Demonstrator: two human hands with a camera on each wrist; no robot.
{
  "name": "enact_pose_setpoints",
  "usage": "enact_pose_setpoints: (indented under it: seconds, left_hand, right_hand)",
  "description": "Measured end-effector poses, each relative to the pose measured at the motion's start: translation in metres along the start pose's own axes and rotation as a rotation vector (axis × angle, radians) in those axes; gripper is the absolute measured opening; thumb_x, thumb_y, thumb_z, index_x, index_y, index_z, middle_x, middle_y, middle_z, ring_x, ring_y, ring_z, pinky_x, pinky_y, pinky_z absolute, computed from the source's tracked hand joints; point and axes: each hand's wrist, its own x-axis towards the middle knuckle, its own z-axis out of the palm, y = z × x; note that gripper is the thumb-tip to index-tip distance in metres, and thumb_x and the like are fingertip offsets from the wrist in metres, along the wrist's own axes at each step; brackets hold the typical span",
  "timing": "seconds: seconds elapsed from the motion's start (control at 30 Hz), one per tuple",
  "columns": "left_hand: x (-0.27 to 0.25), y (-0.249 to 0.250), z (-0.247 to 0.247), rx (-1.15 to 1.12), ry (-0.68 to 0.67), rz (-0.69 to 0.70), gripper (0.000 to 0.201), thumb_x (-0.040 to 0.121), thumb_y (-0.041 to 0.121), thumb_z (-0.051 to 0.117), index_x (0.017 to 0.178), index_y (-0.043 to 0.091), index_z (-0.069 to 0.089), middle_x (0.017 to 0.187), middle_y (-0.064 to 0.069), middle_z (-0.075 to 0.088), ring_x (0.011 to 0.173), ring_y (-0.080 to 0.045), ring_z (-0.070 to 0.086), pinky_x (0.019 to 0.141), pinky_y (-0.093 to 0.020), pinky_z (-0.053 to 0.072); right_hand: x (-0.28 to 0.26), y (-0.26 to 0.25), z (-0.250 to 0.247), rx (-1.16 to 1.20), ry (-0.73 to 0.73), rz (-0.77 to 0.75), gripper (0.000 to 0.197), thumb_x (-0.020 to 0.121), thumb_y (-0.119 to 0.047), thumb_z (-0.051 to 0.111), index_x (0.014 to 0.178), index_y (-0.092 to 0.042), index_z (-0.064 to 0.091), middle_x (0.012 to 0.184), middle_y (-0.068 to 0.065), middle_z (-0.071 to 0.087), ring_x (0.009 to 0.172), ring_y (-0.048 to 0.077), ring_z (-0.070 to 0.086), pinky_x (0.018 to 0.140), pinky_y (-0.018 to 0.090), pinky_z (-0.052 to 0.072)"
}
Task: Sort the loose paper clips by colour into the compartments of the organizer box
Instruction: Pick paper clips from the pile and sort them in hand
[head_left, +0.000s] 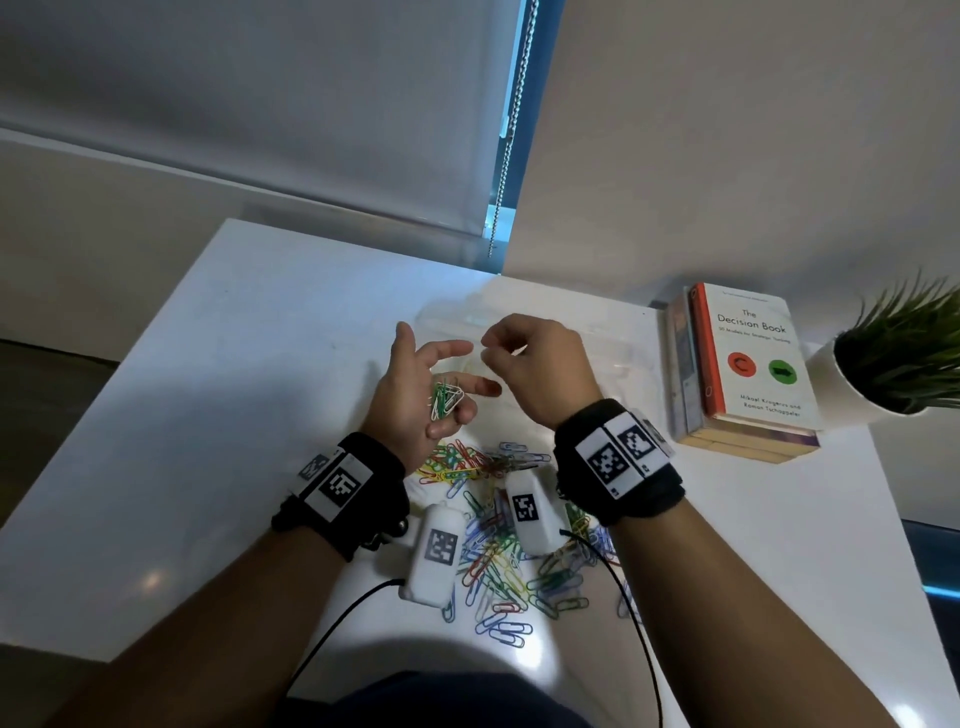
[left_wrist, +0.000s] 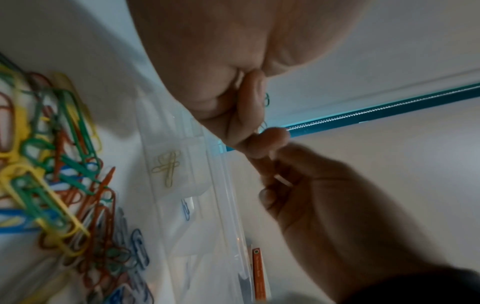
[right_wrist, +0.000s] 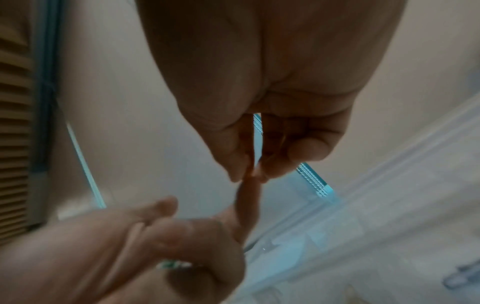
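My left hand (head_left: 441, 374) is raised palm-up over the white table (head_left: 218, 415), its lower fingers curled round a small bunch of green and white paper clips (head_left: 445, 400). Close to its right, my right hand (head_left: 493, 356) pinches thumb and fingers together on what looks like a thin white clip, right at the left forefinger's tip. The clear organizer box (head_left: 618, 364) lies just beyond both hands. In the left wrist view the organizer box (left_wrist: 207, 205) holds yellow clips (left_wrist: 167, 166) in one compartment and a blue clip (left_wrist: 185, 208) in another. The loose mixed pile (head_left: 498, 530) lies under my wrists.
A stack of books (head_left: 748, 364) lies at the right of the table, with a potted plant (head_left: 904, 353) beyond it at the table's edge. Black cables (head_left: 332, 629) run from the wrist units toward me. A blind cord (head_left: 511, 130) hangs at the back.
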Motion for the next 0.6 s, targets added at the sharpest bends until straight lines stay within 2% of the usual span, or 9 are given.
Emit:
enact_pose_setpoints:
  seconds: [0.07, 0.17, 0.27, 0.37, 0.47, 0.53, 0.6]
  left_hand:
    - [0.001, -0.001, 0.003, -0.008, -0.015, 0.002, 0.079, 0.095, 0.065, 0.008, 0.114, 0.006, 0.055, 0.066, -0.013, 0.063, 0.042, -0.021, 0.043, 0.033, -0.017, 0.017]
    - [0.001, -0.006, 0.007, 0.053, -0.022, 0.004, 0.08, 0.093, 0.067, 0.004, 0.11, 0.008, 0.057, 0.059, -0.005, 0.061, 0.04, -0.02, 0.04, 0.036, -0.018, 0.016]
    - [0.001, -0.013, 0.009, 0.155, 0.003, 0.025, 0.08, 0.092, 0.068, 0.004, 0.106, 0.012, 0.06, 0.061, -0.004, 0.056, 0.045, -0.018, 0.033, 0.034, -0.014, 0.019]
    - [0.0, -0.018, 0.011, 0.224, 0.01, 0.038, 0.08, 0.092, 0.067, 0.004, 0.11, 0.012, 0.06, 0.07, -0.006, 0.047, 0.049, -0.016, 0.031, 0.036, -0.014, 0.019]
    - [-0.001, -0.019, 0.013, 0.245, -0.008, 0.036, 0.081, 0.093, 0.065, 0.005, 0.115, 0.008, 0.058, 0.074, -0.007, 0.045, 0.047, -0.014, 0.035, 0.037, -0.014, 0.019]
    - [-0.001, -0.019, 0.014, 0.253, -0.036, 0.037, 0.08, 0.094, 0.064, 0.006, 0.114, 0.005, 0.057, 0.072, -0.01, 0.046, 0.045, -0.016, 0.04, 0.035, -0.014, 0.02]
    - [-0.003, -0.018, 0.015, 0.258, -0.068, 0.024, 0.08, 0.094, 0.065, 0.007, 0.113, 0.003, 0.056, 0.066, -0.013, 0.047, 0.041, -0.022, 0.046, 0.033, -0.016, 0.02]
  right_hand:
    - [-0.012, -0.009, -0.005, 0.004, -0.098, -0.075, 0.003, 0.08, -0.014, 0.069, 0.082, -0.016, 0.07, 0.075, 0.0, 0.066, 0.062, 0.004, 0.052, 0.061, 0.018, 0.04]
    - [-0.024, -0.014, -0.005, -0.15, -0.28, -0.088, 0.01, 0.079, -0.016, 0.071, 0.089, -0.016, 0.07, 0.075, 0.0, 0.068, 0.071, 0.011, 0.059, 0.071, 0.026, 0.046]
    - [-0.028, -0.012, -0.003, -0.219, -0.326, -0.059, 0.015, 0.078, -0.016, 0.072, 0.093, -0.016, 0.068, 0.072, 0.0, 0.071, 0.076, 0.015, 0.065, 0.077, 0.032, 0.051]
    - [-0.032, -0.011, 0.001, -0.271, -0.336, -0.072, 0.011, 0.078, -0.013, 0.071, 0.087, -0.018, 0.066, 0.075, 0.003, 0.07, 0.076, 0.022, 0.065, 0.074, 0.037, 0.054]
    - [-0.035, -0.01, -0.002, -0.247, -0.319, -0.091, 0.009, 0.079, -0.007, 0.068, 0.079, -0.015, 0.063, 0.065, -0.002, 0.064, 0.066, 0.019, 0.063, 0.071, 0.033, 0.053]
    - [-0.036, -0.009, -0.007, -0.166, -0.322, -0.074, 0.008, 0.079, -0.002, 0.067, 0.076, -0.01, 0.064, 0.057, -0.005, 0.062, 0.06, 0.015, 0.064, 0.069, 0.027, 0.051]
    - [-0.036, -0.006, -0.012, -0.065, -0.325, -0.046, 0.013, 0.079, 0.0, 0.065, 0.071, -0.011, 0.064, 0.054, -0.004, 0.064, 0.054, 0.01, 0.062, 0.063, 0.018, 0.046]
